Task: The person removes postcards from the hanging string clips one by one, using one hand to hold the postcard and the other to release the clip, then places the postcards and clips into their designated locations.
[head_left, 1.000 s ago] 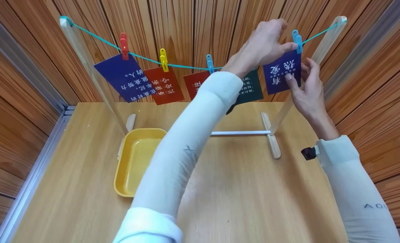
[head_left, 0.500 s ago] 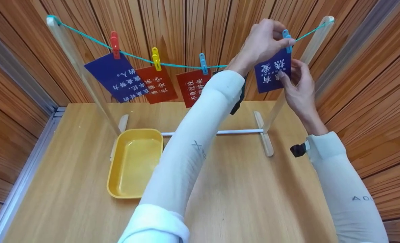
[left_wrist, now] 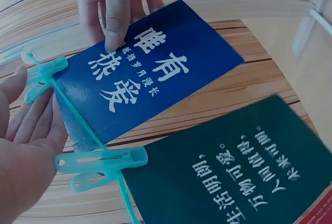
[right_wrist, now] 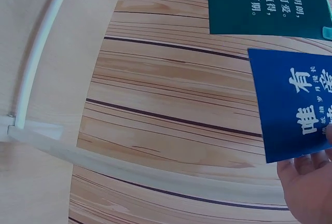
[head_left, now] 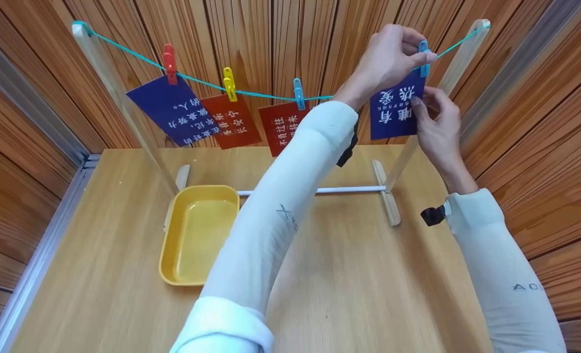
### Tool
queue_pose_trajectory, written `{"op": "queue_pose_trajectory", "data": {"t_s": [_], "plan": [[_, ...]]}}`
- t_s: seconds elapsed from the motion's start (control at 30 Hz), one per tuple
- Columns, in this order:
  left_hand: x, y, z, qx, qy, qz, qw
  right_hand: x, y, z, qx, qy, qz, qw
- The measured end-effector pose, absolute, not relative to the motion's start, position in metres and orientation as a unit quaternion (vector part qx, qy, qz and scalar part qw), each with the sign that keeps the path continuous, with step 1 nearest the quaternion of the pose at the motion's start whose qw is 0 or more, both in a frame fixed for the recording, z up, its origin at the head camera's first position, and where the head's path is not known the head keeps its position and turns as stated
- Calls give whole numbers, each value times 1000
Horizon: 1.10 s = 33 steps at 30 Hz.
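My left hand [head_left: 386,56] reaches up to the right part of the line, thumb and fingers about a light blue clothespin [left_wrist: 44,76]. That clothespin stands at the top corner of a dark blue card [head_left: 393,115] with white writing. Lower on the same card, my right hand [head_left: 440,122] pinches its edge, thumb in front and fingers behind. Beside it hangs a dark green card [left_wrist: 233,167], held on the turquoise line [left_wrist: 78,115] by another clothespin [left_wrist: 101,164]; my left forearm hides this green card in the head view.
Further left hang two red cards [head_left: 231,122] and another dark blue card [head_left: 167,110], on red [head_left: 170,63], yellow [head_left: 229,84] and blue clothespins [head_left: 298,93]. Wooden posts [head_left: 118,93] hold the line. A yellow tray [head_left: 165,245] sits on the table [head_left: 99,274], near the white crossbar [head_left: 349,189].
My left thumb has shifted from beside the clothespin to across it. My right thumb has slid from the card's face toward its right edge. The whole head view has shifted slightly.
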<state>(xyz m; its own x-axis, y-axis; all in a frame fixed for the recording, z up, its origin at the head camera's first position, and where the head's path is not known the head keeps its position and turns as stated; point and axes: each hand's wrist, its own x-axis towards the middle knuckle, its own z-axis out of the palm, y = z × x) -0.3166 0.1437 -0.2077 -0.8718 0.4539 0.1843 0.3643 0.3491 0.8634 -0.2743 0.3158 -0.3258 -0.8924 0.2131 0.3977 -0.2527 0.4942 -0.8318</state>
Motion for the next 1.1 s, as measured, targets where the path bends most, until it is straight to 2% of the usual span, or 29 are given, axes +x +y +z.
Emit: {"op": "queue_pose_trajectory", "data": {"t_s": [0.5,0.83,1.1], "plan": [[-315,145,-214,240,824,513,27,-268,319,-329,10,-822,516,239],[-312,149,-216,223,830,511,-13,-265,319,-329,23,-804,537,253],[-314,137,-215,222,834,505,-27,-268,310,-327,36,-803,544,241]]}}
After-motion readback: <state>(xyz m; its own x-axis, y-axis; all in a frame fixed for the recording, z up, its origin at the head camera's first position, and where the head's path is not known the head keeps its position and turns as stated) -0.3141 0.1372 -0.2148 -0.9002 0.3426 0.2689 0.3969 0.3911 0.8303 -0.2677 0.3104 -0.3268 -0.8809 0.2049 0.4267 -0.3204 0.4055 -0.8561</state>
